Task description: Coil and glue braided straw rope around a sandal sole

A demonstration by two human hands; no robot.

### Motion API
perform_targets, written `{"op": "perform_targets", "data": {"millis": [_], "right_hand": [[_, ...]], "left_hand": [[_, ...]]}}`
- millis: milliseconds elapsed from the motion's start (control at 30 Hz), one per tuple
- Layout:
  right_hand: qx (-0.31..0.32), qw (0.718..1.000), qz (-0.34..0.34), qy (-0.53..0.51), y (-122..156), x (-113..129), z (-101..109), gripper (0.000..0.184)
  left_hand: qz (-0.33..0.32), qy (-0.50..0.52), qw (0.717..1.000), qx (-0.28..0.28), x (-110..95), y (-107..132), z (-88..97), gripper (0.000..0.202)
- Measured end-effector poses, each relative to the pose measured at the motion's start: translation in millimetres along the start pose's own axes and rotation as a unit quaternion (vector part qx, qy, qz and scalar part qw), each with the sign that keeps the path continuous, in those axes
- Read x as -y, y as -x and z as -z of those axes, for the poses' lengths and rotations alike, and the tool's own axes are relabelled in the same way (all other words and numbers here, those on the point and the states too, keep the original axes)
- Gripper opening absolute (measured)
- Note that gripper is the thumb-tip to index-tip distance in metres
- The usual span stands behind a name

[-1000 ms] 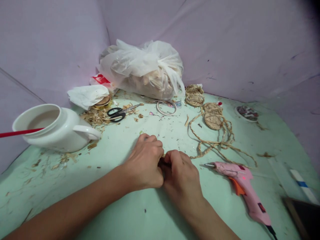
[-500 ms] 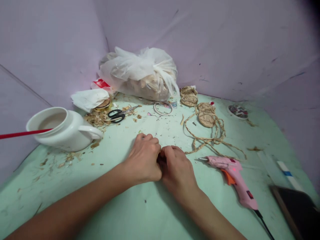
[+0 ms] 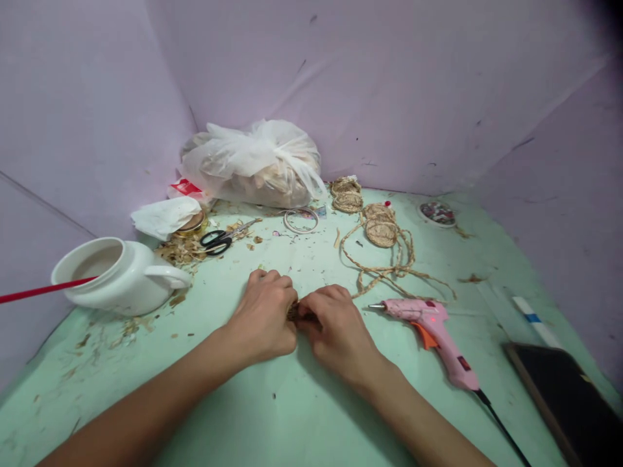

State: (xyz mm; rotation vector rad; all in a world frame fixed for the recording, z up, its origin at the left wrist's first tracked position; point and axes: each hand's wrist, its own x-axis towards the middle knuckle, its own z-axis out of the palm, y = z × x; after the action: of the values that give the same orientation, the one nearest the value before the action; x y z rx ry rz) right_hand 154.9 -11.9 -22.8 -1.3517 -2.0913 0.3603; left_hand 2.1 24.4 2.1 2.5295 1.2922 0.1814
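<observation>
My left hand [image 3: 267,316] is curled around a small brown braided-fibre coil [image 3: 293,312], mostly hidden by the fingers. Close against it, my right hand [image 3: 337,327] pinches the coil's right side, thumb and fingers bent together. A braided straw cord [image 3: 374,279] comes out behind the right hand and loops over the table. Round woven straw pieces [image 3: 381,231] lie beside those loops, with another pair [image 3: 347,194] farther back. Just right of my right hand rests a pink glue gun [image 3: 433,327], its metal nozzle toward the hand and a small red light showing.
On the left a white ceramic jug [image 3: 126,279] lies tipped, a red stick [image 3: 48,290] at its mouth. Black-handled scissors [image 3: 219,241] lie among fibre scraps. A stuffed plastic bag [image 3: 253,165] sits against the wall. A dark phone-like slab [image 3: 564,395] lies at right.
The view has shifted, so the table items sit more to the left. My hands have parted slightly, and more of the brown coil shows between them.
</observation>
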Motion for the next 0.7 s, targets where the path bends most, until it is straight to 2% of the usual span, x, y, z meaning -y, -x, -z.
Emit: {"op": "perform_targets", "data": {"millis": [200,533,633,700], "right_hand": [[-0.018,1.000,0.021,0.016,-1.8,3.6,-14.0,0.025],[-0.035,0.999,-0.010,0.034,-5.9,6.3,-24.4,0.022],[-0.035,0.999,-0.015,0.029,-5.9,5.9,-19.5,0.022],[-0.039,0.999,-0.009,0.018,-3.6,5.4,-9.1,0.023]], "left_hand": [[-0.018,0.025,0.999,-0.018,2.9,-2.0,-4.7,0.006],[-0.016,0.037,0.999,-0.022,2.6,-3.3,-7.9,0.007],[-0.002,0.021,1.000,-0.018,1.0,-2.2,-7.4,0.004],[0.008,0.005,1.000,-0.014,-1.0,-0.9,-6.6,0.006]]}}
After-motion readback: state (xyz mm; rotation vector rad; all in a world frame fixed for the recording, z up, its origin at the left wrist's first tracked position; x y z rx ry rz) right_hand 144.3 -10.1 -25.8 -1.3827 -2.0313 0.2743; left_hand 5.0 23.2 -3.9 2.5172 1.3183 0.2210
